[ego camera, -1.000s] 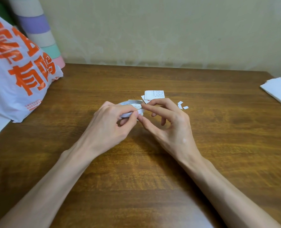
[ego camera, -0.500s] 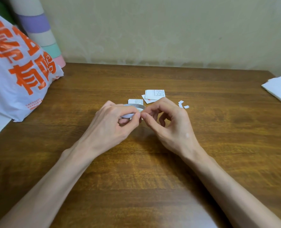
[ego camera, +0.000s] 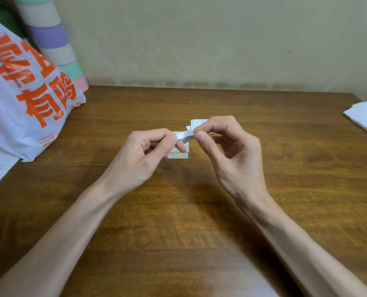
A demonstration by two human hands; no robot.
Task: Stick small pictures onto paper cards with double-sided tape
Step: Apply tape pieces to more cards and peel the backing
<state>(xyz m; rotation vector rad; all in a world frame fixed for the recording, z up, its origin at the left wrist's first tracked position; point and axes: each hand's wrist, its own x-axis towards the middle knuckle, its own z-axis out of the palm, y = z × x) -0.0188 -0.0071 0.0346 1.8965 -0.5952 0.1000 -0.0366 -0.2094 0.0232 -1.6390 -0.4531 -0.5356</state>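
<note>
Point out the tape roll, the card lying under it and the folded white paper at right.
tape roll [ego camera: 183,136]: head view, its exposed white band.
card [ego camera: 177,155]: head view, its near printed edge.
folded white paper [ego camera: 363,116]: head view, its middle.

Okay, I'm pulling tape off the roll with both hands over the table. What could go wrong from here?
1. The right hand pinches the tape right beside the roll that the left hand holds. So short a strip may curl and stick to itself or to the fingers.
2. Both hands seem to work just over a card on the table. A slipped strip could land on it crooked.
</note>
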